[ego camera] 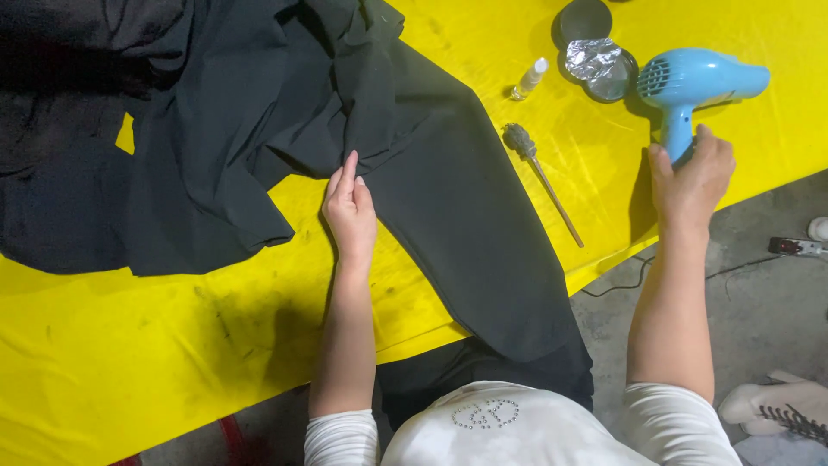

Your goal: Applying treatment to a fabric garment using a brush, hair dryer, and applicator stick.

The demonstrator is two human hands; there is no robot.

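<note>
A black garment (259, 129) lies spread over a yellow table cover (129, 345), one long part of it running down off the near edge. My left hand (349, 211) rests on the cloth with fingers together, pressing a fold near the garment's middle. My right hand (690, 177) grips the handle of a light blue hair dryer (699, 82) that stands on the table at the far right, its nozzle pointing right.
A thin wooden-handled brush (539, 177) lies between my hands. A small clear bottle (529, 79), a round dark tin (583, 22) and a foil-lined lid (601, 69) sit at the back. Grey floor (776, 293), a cord and a white shoe (780, 406) lie to the right.
</note>
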